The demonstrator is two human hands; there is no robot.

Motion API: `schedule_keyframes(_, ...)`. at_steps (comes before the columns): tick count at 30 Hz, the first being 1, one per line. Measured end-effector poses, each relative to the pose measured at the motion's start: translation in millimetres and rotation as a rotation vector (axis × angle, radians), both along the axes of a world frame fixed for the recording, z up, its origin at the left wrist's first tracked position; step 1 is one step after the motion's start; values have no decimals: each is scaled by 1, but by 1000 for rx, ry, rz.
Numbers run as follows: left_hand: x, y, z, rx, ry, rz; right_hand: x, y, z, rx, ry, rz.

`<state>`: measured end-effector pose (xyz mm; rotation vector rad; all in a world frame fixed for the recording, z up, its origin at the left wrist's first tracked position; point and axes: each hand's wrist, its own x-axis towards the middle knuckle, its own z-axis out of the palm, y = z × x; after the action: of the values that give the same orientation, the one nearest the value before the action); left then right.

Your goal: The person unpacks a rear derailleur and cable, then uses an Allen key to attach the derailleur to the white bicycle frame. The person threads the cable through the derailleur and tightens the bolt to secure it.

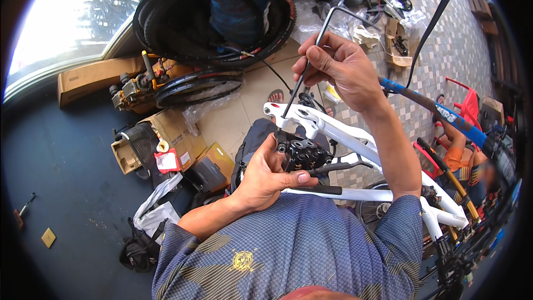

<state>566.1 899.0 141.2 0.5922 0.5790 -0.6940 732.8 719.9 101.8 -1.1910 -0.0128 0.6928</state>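
The right hand [347,72] is raised above a glossy white bicycle frame [347,136], its thumb and fingers pinching a long, silver, L-shaped metal hex key [321,36]. The key slants downward, its bent short arm above the hand and its lower tip at the forked end of the frame; whether the tip sits inside a hole cannot be told. The left hand [266,180], just below that end, grips a black, knobbly, bolted component [304,155] between its spread thumb and fingers. The component lies directly under the white tube, in front of the patterned grey-blue shirt [294,244].

Beyond the hands, large black rubber tyres [149,8] lean beside the window, with thin black wheel rims [194,97] and a long brown cardboard box [89,80] nearby. To the right, a blue painted tube [430,105] crosses above the grey tiled floor [438,28], near a red plastic chair [471,103].
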Motion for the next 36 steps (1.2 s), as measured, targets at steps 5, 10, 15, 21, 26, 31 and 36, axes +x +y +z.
schedule_keyframes(5,6,1,3,-22,-46,-25,0,0,-10,-67,-18,-44)
schedule_keyframes(10,3,0,-1,17,-37,-13,-2,4,6,138,80,-31)
schedule_keyframes(15,4,0,0,33,-41,-16,0,0,16,191,139,23)
schedule_keyframes(21,3,-1,0,42,-46,-24,0,1,-3,71,61,40)
schedule_keyframes(26,7,2,3,3,-57,-27,-2,3,-5,38,57,-6)
schedule_keyframes(31,6,1,1,57,-47,-35,-1,4,11,189,129,1)
schedule_keyframes(36,10,1,5,14,-43,-39,0,-5,-6,68,39,69)
